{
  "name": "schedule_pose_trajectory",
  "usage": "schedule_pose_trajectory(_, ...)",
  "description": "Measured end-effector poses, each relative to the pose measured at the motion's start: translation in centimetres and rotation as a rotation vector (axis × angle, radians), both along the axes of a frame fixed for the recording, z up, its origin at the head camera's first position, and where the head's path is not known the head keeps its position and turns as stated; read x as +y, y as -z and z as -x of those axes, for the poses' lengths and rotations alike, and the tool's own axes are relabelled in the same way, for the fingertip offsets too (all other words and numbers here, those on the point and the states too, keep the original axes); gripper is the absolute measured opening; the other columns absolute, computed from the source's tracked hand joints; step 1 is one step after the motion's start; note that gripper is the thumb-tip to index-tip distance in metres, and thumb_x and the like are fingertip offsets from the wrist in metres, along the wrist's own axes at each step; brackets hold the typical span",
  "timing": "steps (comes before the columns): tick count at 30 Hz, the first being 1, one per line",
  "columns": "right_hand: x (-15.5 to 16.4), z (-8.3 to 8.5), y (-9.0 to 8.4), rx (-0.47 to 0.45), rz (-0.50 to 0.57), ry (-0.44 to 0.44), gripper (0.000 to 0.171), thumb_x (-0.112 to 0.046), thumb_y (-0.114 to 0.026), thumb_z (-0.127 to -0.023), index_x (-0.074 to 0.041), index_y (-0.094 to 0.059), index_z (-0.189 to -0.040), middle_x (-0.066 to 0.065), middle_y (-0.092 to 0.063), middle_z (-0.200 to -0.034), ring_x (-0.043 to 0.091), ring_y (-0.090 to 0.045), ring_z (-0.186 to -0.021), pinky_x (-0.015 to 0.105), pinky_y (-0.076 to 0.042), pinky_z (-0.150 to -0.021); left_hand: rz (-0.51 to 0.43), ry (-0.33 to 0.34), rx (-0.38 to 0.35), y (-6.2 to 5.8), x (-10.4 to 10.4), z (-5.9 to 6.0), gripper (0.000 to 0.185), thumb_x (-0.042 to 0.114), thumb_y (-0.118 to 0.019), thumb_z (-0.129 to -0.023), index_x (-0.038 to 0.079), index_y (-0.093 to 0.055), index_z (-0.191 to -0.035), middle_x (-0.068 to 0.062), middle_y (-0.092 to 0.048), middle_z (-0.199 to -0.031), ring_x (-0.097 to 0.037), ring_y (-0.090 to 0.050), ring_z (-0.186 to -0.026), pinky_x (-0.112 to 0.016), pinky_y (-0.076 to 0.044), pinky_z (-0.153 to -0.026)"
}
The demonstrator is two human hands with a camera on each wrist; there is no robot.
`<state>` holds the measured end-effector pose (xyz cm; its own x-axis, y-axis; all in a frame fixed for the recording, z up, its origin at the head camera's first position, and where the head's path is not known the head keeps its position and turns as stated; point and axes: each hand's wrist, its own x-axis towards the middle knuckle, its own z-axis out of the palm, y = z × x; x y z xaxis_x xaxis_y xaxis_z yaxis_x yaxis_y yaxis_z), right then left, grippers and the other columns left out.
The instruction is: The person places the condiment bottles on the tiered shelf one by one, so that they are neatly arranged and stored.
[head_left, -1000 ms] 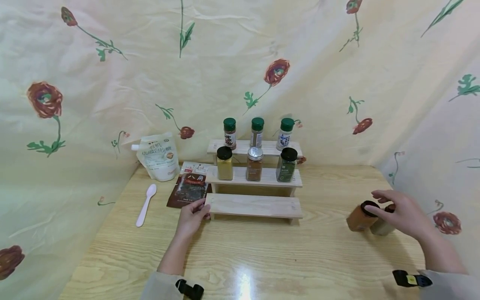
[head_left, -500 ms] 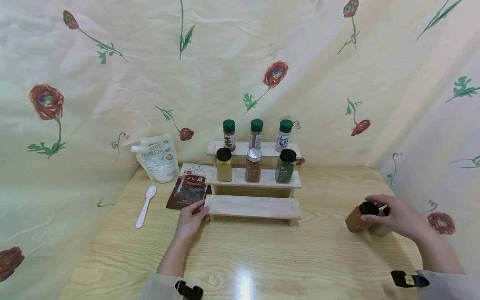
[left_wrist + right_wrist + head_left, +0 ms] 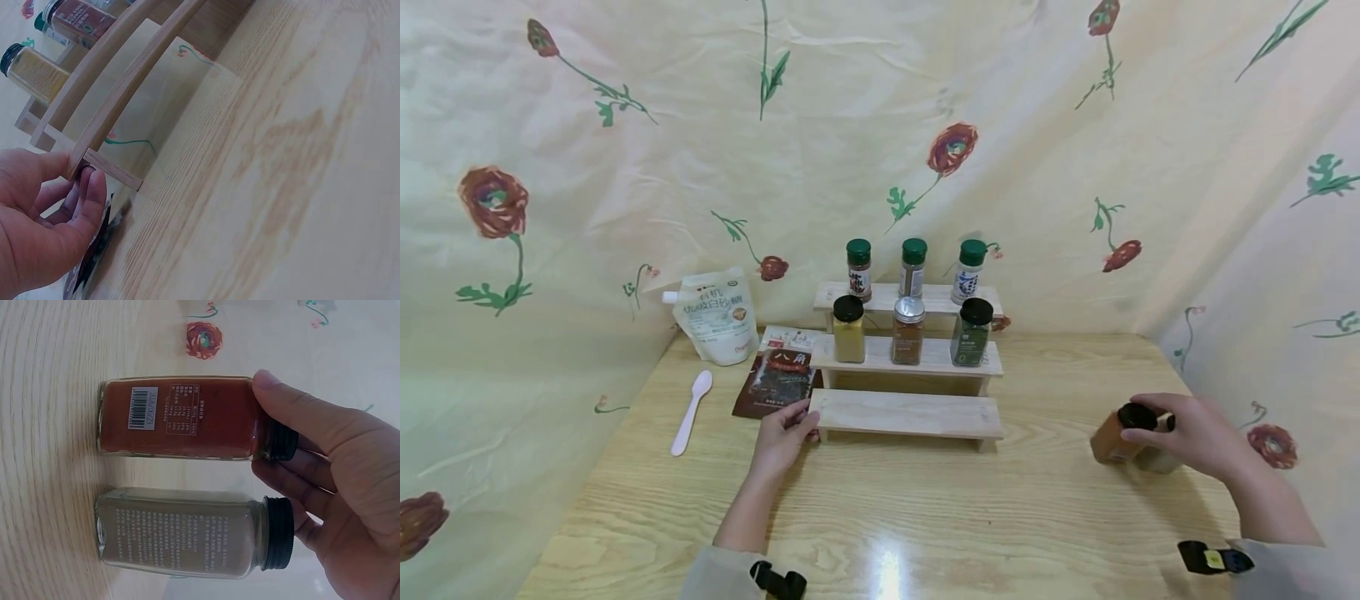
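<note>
A three-step wooden rack [image 3: 907, 412] stands mid-table. My left hand [image 3: 797, 421] pinches the left end of its lowest step, thumb on top and fingers below, as the left wrist view shows at the rack's corner [image 3: 109, 169] with the left hand [image 3: 75, 175]. At the table's right stand two black-lidded jars: a red-brown spice jar [image 3: 1112, 442] [image 3: 178, 419] and a grey-brown spice jar [image 3: 1156, 458] [image 3: 181, 534]. My right hand [image 3: 1150, 421] [image 3: 267, 431] grips the red-brown jar at its lid, thumb on one side and fingers on the other.
Three green-lidded bottles [image 3: 913, 267] stand on the rack's top step and three jars [image 3: 908, 330] on the middle step. Left of the rack lie a dark packet [image 3: 775, 379], a white spoon [image 3: 691, 411] and a white pouch [image 3: 715, 315]. Flowered cloth walls close in the table [image 3: 925, 508].
My right hand came down from above the two jars and closed round the red-brown jar's lid. The left hand stayed on the rack's lowest step.
</note>
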<state>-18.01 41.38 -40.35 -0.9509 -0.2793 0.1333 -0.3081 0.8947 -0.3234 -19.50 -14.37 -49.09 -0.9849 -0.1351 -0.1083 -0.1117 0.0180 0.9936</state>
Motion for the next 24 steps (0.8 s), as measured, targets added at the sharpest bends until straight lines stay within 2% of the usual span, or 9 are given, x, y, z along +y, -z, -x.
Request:
schedule_pose_trajectory(4, -0.1, 0.2, 0.1, 0.010, 0.022, -0.008, 0.061, -0.030, -0.085, -0.084, 0.011, -0.064, -0.125, 0.029, -0.068, -0.110, 0.026, -0.067, -0.076, 0.028, -0.053, -0.057, -0.002, -0.009, 0.026, 1.0, -0.1, 0.3, 0.039, 0.004, -0.066, -0.098, -0.013, -0.058, -0.133, -0.013, -0.060, -0.095, -0.012, -0.065, -0.073, -0.027, -0.064, -0.069)
schedule_pose_trajectory(8, -0.3, 0.3, 0.1, 0.038, 0.038, -0.007, 0.060, -0.029, -0.085, -0.084, 0.011, -0.064, -0.125, 0.031, -0.068, -0.111, 0.032, -0.068, -0.079, 0.026, -0.053, -0.056, -0.001, -0.001, 0.072, 1.1, -0.2, 0.2, 0.039, 0.005, -0.067, -0.098, -0.016, -0.058, -0.130, -0.012, -0.060, -0.092, -0.012, -0.066, -0.071, -0.024, -0.063, -0.066)
schedule_pose_trajectory(12, -0.6, 0.5, 0.0, 0.091, 0.054, -0.009, 0.058, -0.027, -0.085, -0.084, 0.010, -0.065, -0.124, 0.032, -0.066, -0.113, 0.037, -0.069, -0.082, 0.026, -0.053, -0.056, 0.008, -0.007, 0.062, 1.0, -0.1, 0.2, 0.039, 0.004, -0.067, -0.098, -0.014, -0.059, -0.131, -0.012, -0.061, -0.092, -0.012, -0.066, -0.071, -0.024, -0.063, -0.066)
schedule_pose_trajectory(16, -1.1, 0.7, -0.3, 0.131, 0.069, 0.000, 0.056, -0.027, -0.084, -0.085, 0.008, -0.066, -0.124, 0.032, -0.067, -0.113, 0.017, -0.064, -0.066, 0.025, -0.051, -0.056, 0.017, -0.019, 0.022, 0.8, -0.1, 0.4, 0.039, 0.003, -0.066, -0.098, -0.012, -0.059, -0.133, -0.013, -0.061, -0.096, -0.013, -0.066, -0.074, -0.026, -0.064, -0.070)
schedule_pose_trajectory(19, -1.7, 0.9, -0.6, 0.151, 0.077, 0.003, 0.055, -0.028, -0.084, -0.085, 0.006, -0.066, -0.124, 0.030, -0.067, -0.114, 0.004, -0.057, -0.062, 0.026, -0.050, -0.056, 0.008, -0.018, 0.008, 0.7, 0.0, 0.4, 0.040, 0.003, -0.065, -0.099, -0.012, -0.057, -0.134, -0.013, -0.062, -0.098, -0.014, -0.066, -0.075, -0.027, -0.064, -0.070)
schedule_pose_trajectory(21, -2.1, 0.9, -0.8, 0.163, 0.083, 0.003, 0.054, -0.029, -0.084, -0.085, 0.005, -0.067, -0.124, 0.029, -0.068, -0.114, 0.005, -0.059, -0.065, 0.026, -0.050, -0.057, 0.000, -0.019, 0.002, 0.7, 0.0, 0.3, 0.040, 0.003, -0.065, -0.099, -0.012, -0.057, -0.135, -0.013, -0.062, -0.097, -0.014, -0.066, -0.075, -0.028, -0.064, -0.070)
schedule_pose_trajectory(24, -2.8, 1.0, -1.1, 0.197, 0.093, -0.002, 0.051, -0.027, -0.084, -0.085, 0.004, -0.068, -0.123, 0.026, -0.069, -0.113, 0.020, -0.066, -0.079, 0.028, -0.052, -0.061, -0.008, -0.022, -0.006, 0.7, 0.1, 0.3, 0.039, 0.003, -0.066, -0.098, -0.011, -0.058, -0.134, -0.012, -0.062, -0.096, -0.013, -0.065, -0.075, -0.026, -0.063, -0.069)
